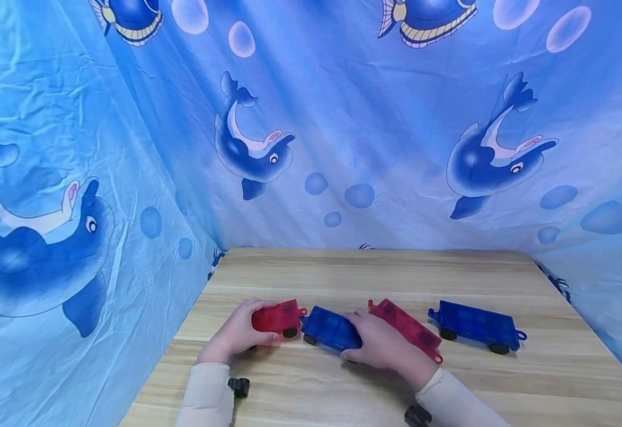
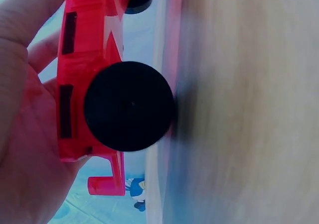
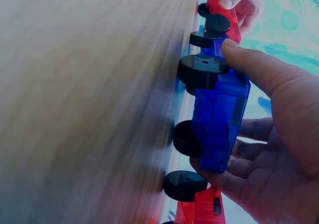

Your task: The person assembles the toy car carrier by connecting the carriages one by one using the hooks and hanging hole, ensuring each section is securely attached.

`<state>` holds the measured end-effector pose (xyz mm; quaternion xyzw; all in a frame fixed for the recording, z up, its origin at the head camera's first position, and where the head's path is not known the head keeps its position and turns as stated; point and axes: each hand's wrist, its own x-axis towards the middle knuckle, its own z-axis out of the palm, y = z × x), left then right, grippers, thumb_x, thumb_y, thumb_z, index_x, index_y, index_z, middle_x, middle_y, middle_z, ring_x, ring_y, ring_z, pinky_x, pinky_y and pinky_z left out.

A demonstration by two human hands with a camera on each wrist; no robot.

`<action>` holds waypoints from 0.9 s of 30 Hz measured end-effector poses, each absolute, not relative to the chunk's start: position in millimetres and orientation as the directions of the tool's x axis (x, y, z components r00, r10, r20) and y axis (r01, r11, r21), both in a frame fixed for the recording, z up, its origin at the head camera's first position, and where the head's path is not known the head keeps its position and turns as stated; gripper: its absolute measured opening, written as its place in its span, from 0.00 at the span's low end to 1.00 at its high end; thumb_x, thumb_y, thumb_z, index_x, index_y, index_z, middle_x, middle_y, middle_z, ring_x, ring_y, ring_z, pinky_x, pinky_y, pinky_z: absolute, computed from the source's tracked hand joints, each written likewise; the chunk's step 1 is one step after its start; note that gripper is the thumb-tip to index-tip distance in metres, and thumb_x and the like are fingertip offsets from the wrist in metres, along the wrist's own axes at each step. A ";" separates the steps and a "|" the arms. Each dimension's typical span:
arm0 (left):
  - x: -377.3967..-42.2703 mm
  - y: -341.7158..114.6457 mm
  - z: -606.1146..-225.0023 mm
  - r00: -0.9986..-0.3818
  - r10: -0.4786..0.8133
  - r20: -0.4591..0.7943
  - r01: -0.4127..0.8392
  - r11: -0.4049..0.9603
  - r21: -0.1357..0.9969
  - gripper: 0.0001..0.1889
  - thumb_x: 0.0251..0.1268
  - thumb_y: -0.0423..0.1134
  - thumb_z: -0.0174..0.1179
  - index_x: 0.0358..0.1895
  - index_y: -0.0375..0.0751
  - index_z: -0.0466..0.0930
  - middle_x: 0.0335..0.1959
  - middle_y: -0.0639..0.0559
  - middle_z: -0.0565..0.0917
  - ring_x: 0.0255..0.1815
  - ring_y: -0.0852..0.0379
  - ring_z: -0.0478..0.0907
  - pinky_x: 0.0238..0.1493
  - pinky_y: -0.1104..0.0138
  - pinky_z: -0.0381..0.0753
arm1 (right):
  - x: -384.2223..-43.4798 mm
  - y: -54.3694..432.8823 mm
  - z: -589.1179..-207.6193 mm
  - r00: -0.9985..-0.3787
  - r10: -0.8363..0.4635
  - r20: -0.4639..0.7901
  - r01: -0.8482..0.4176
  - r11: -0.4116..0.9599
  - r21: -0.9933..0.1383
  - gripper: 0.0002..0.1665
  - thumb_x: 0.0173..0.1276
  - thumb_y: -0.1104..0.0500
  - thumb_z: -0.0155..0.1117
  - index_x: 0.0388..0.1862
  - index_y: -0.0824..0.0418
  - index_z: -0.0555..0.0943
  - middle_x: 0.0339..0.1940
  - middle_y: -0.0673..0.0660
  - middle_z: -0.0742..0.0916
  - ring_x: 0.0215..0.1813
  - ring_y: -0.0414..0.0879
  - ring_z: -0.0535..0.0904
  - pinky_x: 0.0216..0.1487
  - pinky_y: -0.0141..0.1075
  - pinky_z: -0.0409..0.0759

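My left hand [image 1: 236,330] grips a translucent red toy wagon [image 1: 287,315] on the left of the table. In the left wrist view, its black wheel [image 2: 129,106] is close by the tabletop and a red hook [image 2: 117,176] sticks out at one end. My right hand [image 1: 377,342] holds a translucent blue toy wagon [image 1: 328,327], thumb on one side and fingers on the other. The red wagon's right-hand ring overlaps the blue wagon's left end in the head view. The far end of this blue wagon is hidden under my right hand.
A second red wagon [image 1: 404,323] lies at a slant just behind my right hand and forearm. Farther right stands another blue wagon [image 1: 473,324], hook at left and ring at right. The wooden table [image 1: 311,391] meets a blue dolphin-print curtain [image 1: 375,118] behind.
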<state>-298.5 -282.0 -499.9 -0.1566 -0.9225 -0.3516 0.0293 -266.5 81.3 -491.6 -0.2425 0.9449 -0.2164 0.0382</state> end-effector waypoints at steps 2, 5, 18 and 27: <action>-298.5 -282.0 -499.9 -0.953 0.261 0.156 0.299 0.710 0.638 0.37 0.47 0.49 0.86 0.65 0.59 0.82 0.59 0.58 0.81 0.56 0.51 0.76 0.55 0.54 0.82 | -266.1 81.4 -491.2 -0.880 -0.474 0.033 -0.440 0.788 -0.430 0.53 0.60 0.35 0.79 0.77 0.59 0.72 0.74 0.66 0.76 0.72 0.64 0.74 0.66 0.62 0.76; -298.6 -281.9 -499.6 -0.956 0.252 0.150 0.288 0.718 0.634 0.37 0.47 0.49 0.86 0.66 0.59 0.82 0.60 0.58 0.81 0.56 0.52 0.76 0.55 0.54 0.82 | -265.9 81.6 -491.0 -0.880 -0.474 0.034 -0.440 0.787 -0.433 0.53 0.60 0.35 0.79 0.77 0.59 0.72 0.74 0.66 0.76 0.71 0.64 0.75 0.65 0.62 0.77; -297.6 -283.9 -500.0 -0.957 0.247 0.152 0.286 0.720 0.633 0.37 0.48 0.47 0.86 0.66 0.58 0.82 0.58 0.59 0.81 0.56 0.52 0.76 0.56 0.53 0.82 | -267.8 83.2 -492.9 -0.878 -0.478 0.032 -0.442 0.783 -0.438 0.53 0.61 0.35 0.79 0.78 0.58 0.72 0.74 0.64 0.76 0.71 0.62 0.75 0.65 0.61 0.77; -297.9 -285.1 -500.7 -0.953 0.265 0.147 0.297 0.719 0.628 0.38 0.47 0.47 0.86 0.66 0.59 0.82 0.60 0.59 0.80 0.58 0.52 0.75 0.56 0.52 0.81 | -267.5 84.9 -492.4 -0.879 -0.477 0.013 -0.431 0.783 -0.449 0.53 0.61 0.35 0.78 0.79 0.57 0.71 0.76 0.63 0.75 0.72 0.62 0.74 0.65 0.62 0.77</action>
